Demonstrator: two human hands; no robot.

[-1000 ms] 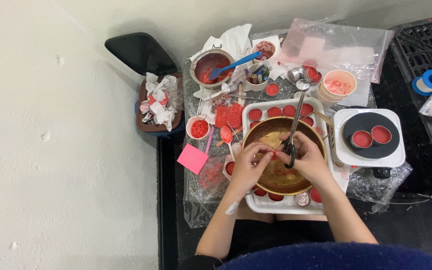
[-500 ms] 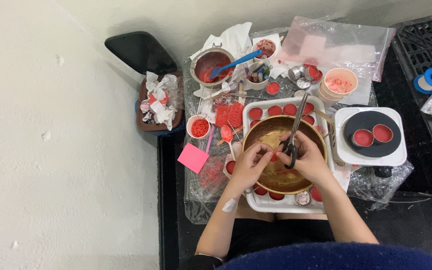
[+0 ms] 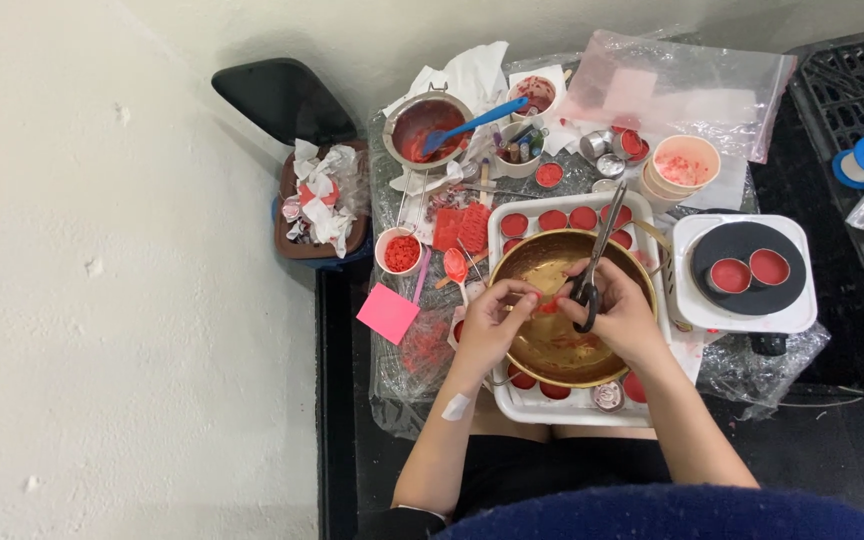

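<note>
Gripping scissors, right hand sits over the brass bowl; left hand pinches a small red piece above the bowl's middle, touching the right hand.

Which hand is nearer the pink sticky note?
Left. The left hand is over the brass bowl, at its rim on the side toward the pink sticky note. The right hand, holding scissors, is farther across the bowl.
</note>
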